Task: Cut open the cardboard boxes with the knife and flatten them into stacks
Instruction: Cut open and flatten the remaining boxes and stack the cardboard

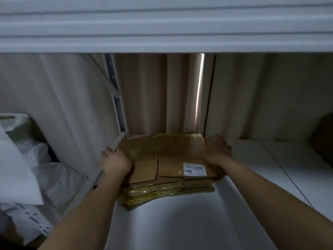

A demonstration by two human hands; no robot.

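Note:
A stack of flattened cardboard boxes (pixel 167 159) lies on a white shelf surface (pixel 180 222) under an upper shelf. The top sheet carries a white shipping label (pixel 194 169) and yellowish tape. Lower sheets (pixel 153 193) stick out toward me at the front. My left hand (pixel 115 159) lies on the stack's left edge, fingers over the side. My right hand (pixel 217 148) lies on the right edge with its fingers spread over the far corner. No knife is in view.
Beige curtains (pixel 153 96) hang behind the stack. A white upper shelf (pixel 162 24) overhangs the top. White plastic bags and parcels (pixel 27 159) pile up at the left. A brown object (pixel 324 134) sits at the far right on the white surface.

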